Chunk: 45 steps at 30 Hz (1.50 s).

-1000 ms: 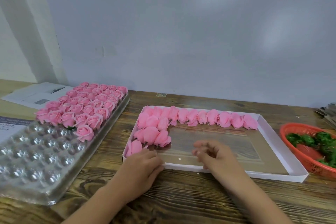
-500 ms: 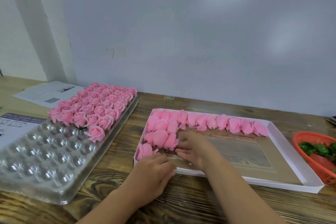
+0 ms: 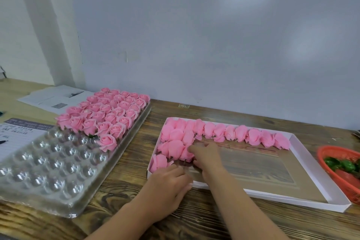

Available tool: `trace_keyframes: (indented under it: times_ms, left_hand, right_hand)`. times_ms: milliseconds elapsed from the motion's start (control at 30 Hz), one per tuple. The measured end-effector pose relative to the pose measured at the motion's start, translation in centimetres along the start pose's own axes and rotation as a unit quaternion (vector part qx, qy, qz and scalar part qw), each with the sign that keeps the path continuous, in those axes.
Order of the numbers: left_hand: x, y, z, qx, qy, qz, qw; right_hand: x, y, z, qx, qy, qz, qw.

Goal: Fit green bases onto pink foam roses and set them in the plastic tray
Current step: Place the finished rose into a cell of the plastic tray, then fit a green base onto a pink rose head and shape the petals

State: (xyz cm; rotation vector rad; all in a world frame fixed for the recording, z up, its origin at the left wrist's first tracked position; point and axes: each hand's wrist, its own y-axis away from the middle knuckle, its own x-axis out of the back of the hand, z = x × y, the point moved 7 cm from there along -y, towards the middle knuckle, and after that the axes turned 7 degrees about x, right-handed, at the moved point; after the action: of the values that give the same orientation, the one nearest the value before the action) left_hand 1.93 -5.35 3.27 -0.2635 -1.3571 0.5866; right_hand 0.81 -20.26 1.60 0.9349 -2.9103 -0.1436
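While the left hand (image 3: pixel 169 183) steadies the shallow white cardboard box (image 3: pixel 319 163) with a relaxed, empty grip, the right hand (image 3: pixel 206 154) reaches among loose pink foam roses (image 3: pixel 176 147), its grip state unclear; picking one comes next.

Wooden table (image 3: pixel 194 220) against a pale wall. On the left sits a clear plastic tray (image 3: pixel 48 171) of round cups, its far end packed with upright pink foam roses (image 3: pixel 105 115) and the near cups bare. In the middle there's a shallow white cardboard box (image 3: pixel 319 163) with more loose roses (image 3: pixel 243 136) lying on their sides, in a row along the far wall and bunched in the left corner. The left hand (image 3: pixel 167 183) rests at the box's near left corner, fingers curled; can't tell if it's holding anything. The right hand (image 3: pixel 206 155) reaches into the bunch, fingertips touching a rose. An orange basket (image 3: pixel 331 152) holding green bases (image 3: pixel 342 164) sits at the right edge. Printed papers (image 3: pixel 56 97) lie far left.
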Motion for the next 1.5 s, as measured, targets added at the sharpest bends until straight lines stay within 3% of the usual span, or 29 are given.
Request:
trace_keyframes:
  times_ms: [233, 467, 767, 867, 1000, 1133, 1300, 1367, 1500]
  left_hand:
    - [0.3, -0.1, 0.3, -0.012, 0.006, 0.008, 1.000]
    - [0.1, 0.0, 0.1, -0.003, 0.009, -0.001, 1.000]
    - [0.3, -0.1, 0.5, 0.010, 0.020, -0.008, 1.000]
    - [0.5, -0.1, 0.8, 0.029, 0.044, -0.015, 0.998]
    - [0.8, -0.5, 0.7, 0.103, 0.083, -0.004, 0.991]
    - [-0.2, -2.1, 0.0, 0.242, 0.184, -0.022, 0.952]
    - [-2.0, -4.9, -1.1, 0.383, 0.364, -0.042, 0.848]
    - [-2.9, -5.4, -1.2, 0.404, 0.417, -0.063, 0.812]
    - [-3.2, -6.0, -1.2, 0.400, 0.464, -0.019, 0.790]
  right_hand:
    - [-0.9, -0.1, -0.8, 0.073, 0.207, 0.008, 0.976]
    - [-1.3, -0.1, -1.0, 0.089, 0.251, 0.001, 0.964]
    - [2.9, -0.5, -0.5, 0.065, 0.125, 0.011, 0.990]
    - [5.1, -0.4, 0.5, 0.001, 0.005, -0.001, 1.000]
    - [7.2, -0.2, 1.6, -0.092, -0.124, -0.029, 0.987]
    - [8.1, 0.1, 1.8, -0.117, -0.180, -0.042, 0.976]
    - [8.7, 0.2, 0.8, -0.071, -0.192, -0.067, 0.976]
    - [8.8, 0.4, 0.6, -0.062, -0.191, -0.084, 0.976]
    - [9.2, 0.9, 0.5, -0.047, -0.188, -0.106, 0.975]
